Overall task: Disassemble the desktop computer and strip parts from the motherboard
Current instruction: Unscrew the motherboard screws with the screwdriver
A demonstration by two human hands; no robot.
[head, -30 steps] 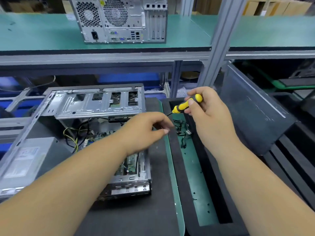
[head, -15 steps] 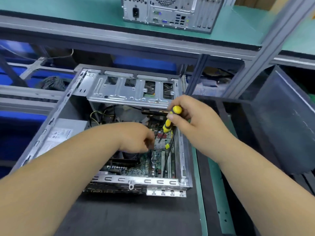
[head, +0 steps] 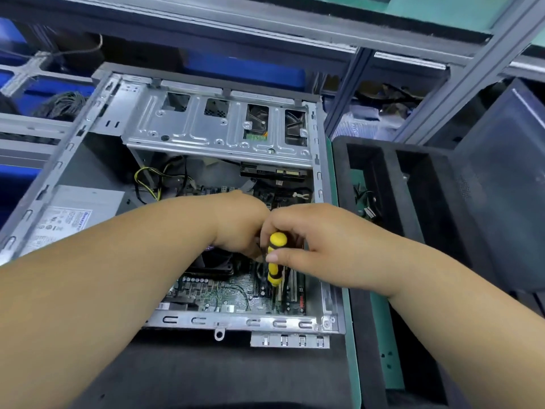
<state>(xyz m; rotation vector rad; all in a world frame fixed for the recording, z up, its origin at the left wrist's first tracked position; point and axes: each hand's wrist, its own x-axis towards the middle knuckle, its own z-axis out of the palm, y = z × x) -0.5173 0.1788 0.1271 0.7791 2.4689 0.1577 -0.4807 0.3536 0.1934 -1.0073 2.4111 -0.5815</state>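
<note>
Head view is showing my two hands meeting over the open desktop case [head: 73,149], which is lying on its side on the dark mat [head: 224,370]. My right hand [head: 321,246] is gripping the yellow-and-black screwdriver [head: 275,261], fingers and thumb wrapped round its handle, shaft pointing down toward the motherboard [head: 230,293] near the long slots at its right edge. My left hand [head: 240,225] is curling in right beside the handle, touching my right hand; whether it is pinching something I cannot tell, since its fingertips are hidden.

I am judging that a screw or a part by the fan block is the target. To do this well, I should be keeping the shaft square to the screw head, pressing down firmly before turning, and letting the left hand steady the tip so it is not skating across the board's traces.

The case is still holding the motherboard, the grey power supply [head: 70,214] at the left, yellow and black cables [head: 147,178], and the drive cage [head: 218,131] across the top. Just right of the case, the black foam tray [head: 413,178] is holding a few small dark connectors and cable bits [head: 365,202] in its near-left channel.
</note>
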